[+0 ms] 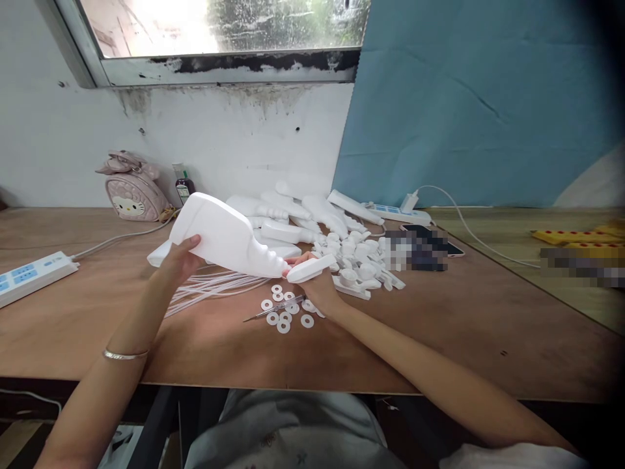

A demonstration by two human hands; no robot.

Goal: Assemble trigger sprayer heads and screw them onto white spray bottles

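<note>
A white plastic spray bottle (219, 234) lies tilted in the air above the table, its ribbed neck pointing right. My left hand (184, 257) grips its wide base end, thumb on the near side. At the neck, my right hand (317, 286) is closed around a white spray head (311, 267), which meets the bottle's mouth; the fingers behind it are partly hidden. Below the hands, several white ring washers (284, 325) are scattered on the wooden table, with a clear-handled screwdriver (273, 308) across them. Thin white tubes (215, 286) lie in a bundle under the bottle.
More white bottles (293, 215) are heaped toward the wall, beside a pile of white spray heads (359, 257). A phone (434, 240) lies right of them. Power strips (36, 273) sit at left and back. A pink bag (134, 192) and a dark small bottle (184, 185) stand back left.
</note>
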